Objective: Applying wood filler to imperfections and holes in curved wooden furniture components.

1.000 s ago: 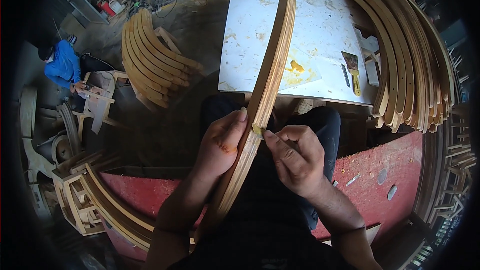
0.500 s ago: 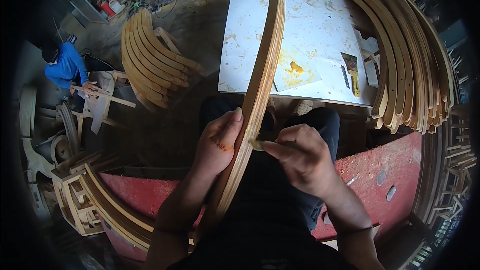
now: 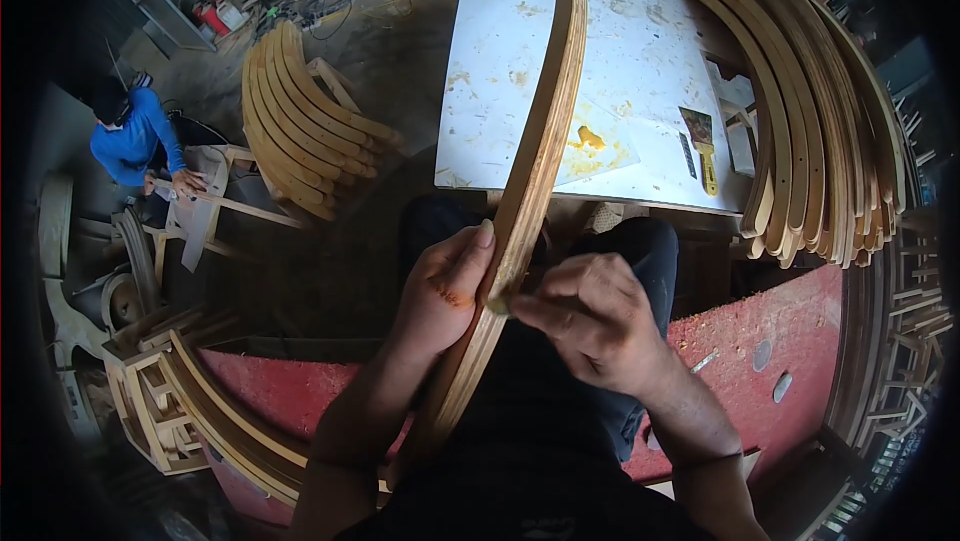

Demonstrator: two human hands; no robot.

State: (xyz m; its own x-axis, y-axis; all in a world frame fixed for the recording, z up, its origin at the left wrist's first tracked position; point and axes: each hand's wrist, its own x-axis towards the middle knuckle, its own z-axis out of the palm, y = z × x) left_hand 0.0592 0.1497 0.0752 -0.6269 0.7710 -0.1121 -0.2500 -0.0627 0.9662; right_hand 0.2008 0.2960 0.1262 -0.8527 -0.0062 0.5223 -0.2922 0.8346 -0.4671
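Left hand (image 3: 447,289) clamped around curved wooden slat (image 3: 533,156), right hand (image 3: 585,319) pinched together against its edge

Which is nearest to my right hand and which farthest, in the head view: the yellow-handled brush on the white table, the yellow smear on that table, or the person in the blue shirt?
1. Yellow smear, table centre, ahead of the right hand.
2. Yellow-handled brush, table's right side.
3. Person in the blue shirt, far left.
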